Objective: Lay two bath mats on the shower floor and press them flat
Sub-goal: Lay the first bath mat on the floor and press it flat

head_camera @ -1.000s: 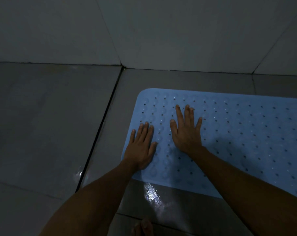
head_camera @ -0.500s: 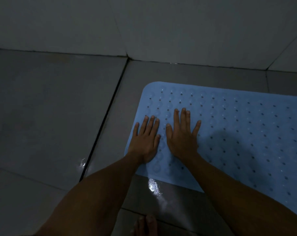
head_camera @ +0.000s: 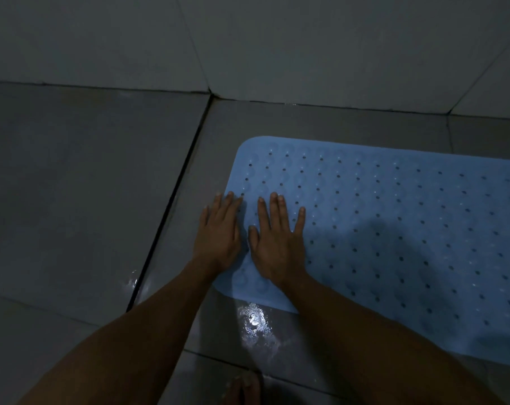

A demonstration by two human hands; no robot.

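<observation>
A light blue bath mat (head_camera: 394,217) with rows of small holes lies flat on the grey tiled shower floor (head_camera: 81,185), running off the right edge of the view. My left hand (head_camera: 218,232) rests palm down on the mat's left edge, fingers together and extended. Just to its right, my right hand (head_camera: 277,244) lies palm down on the mat with the fingers slightly spread. Neither hand holds anything. Only one mat is in view.
The tiled wall (head_camera: 247,48) meets the floor just beyond the mat. A dark grout line (head_camera: 172,200) runs diagonally left of the mat. A wet, shiny patch (head_camera: 253,320) lies on the floor by the mat's near edge. Toes of a foot (head_camera: 242,390) show at the bottom.
Both hands have slid left across the mat toward its left edge, staying flat and close together. The left hand now lies over that edge.
</observation>
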